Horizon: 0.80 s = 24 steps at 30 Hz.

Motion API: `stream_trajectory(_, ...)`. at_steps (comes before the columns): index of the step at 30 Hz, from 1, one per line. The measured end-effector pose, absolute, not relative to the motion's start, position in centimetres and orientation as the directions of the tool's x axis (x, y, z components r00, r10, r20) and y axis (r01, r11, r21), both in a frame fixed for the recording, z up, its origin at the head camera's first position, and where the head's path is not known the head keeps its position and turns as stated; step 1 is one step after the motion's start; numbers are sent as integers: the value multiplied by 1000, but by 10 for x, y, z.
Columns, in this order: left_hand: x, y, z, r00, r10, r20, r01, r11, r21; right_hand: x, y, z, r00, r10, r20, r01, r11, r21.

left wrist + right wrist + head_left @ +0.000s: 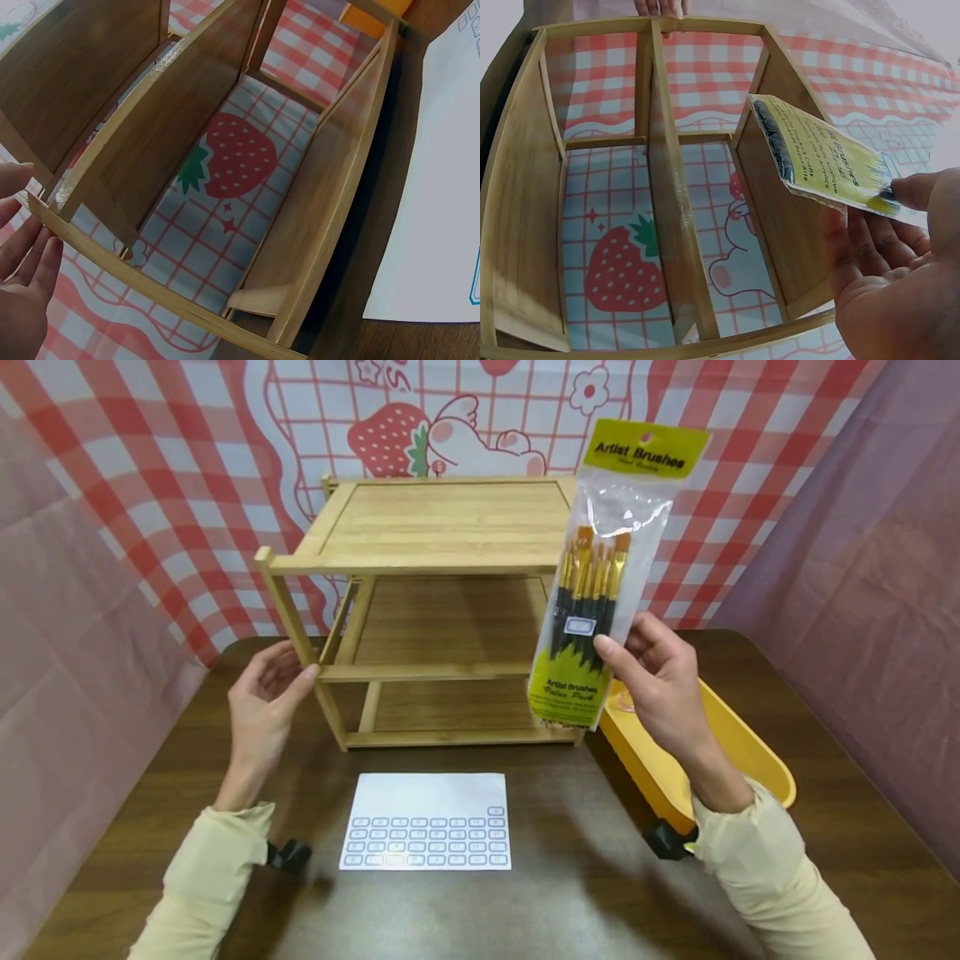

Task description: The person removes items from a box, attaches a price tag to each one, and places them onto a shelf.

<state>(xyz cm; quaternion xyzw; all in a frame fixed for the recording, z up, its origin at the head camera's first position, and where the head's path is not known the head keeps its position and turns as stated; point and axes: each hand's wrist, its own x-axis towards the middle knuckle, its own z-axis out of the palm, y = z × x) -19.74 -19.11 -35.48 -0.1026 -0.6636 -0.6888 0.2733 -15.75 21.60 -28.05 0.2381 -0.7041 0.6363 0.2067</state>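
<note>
My right hand holds up a clear pack of artist brushes, thumb on the front and fingers behind. The pack has a lime-green header, dark-handled brushes with orange bristles and a small white label. Its printed lower end shows in the right wrist view. A three-tier wooden shelf stands at the middle of the table, partly hidden by the pack. With thumb and fingers, my left hand grips the shelf's left front post at middle-tier height.
A white sheet of blue-framed labels lies in front of the shelf. To the right sits a yellow tray, partly behind my right forearm. A red-and-white checked cloth hangs behind the dark wooden table.
</note>
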Motion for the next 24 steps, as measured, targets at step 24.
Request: stream_trajectory(24,-209,-192,-368,-798,-187,573,591,-61,804,-170,209,-253,-792,-82,604,-609,43,-792)
